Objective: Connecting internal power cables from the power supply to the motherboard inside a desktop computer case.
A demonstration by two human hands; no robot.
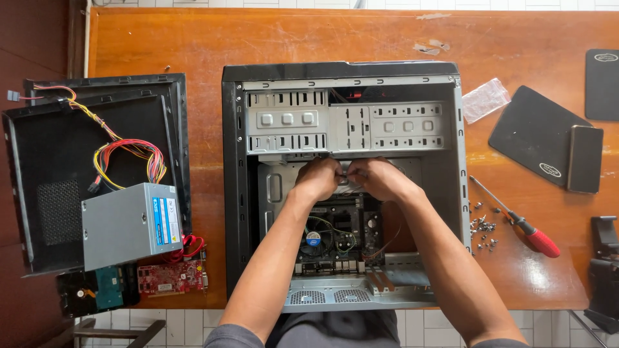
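1. Your left hand and right hand are both inside the open computer case, which lies on its side on the wooden table.
2. Both hands are curled, fingers bent inward toward each other, and they meet just below the metal drive cage. Between the fingertips there is a small pale part, too hidden to name; you cannot tell whether either hand actually grips it.
3. The motherboard lies beneath your wrists, with the round CPU cooler fan between your forearms.
4. Left of the case, the grey power supply unit sits on a removed black side panel, its bundle of coloured cables looped above it.
5. A red expansion card and a hard drive lie at the near left edge of the table.
6. To your right, a red-handled screwdriver rests beside a small pile of screws.
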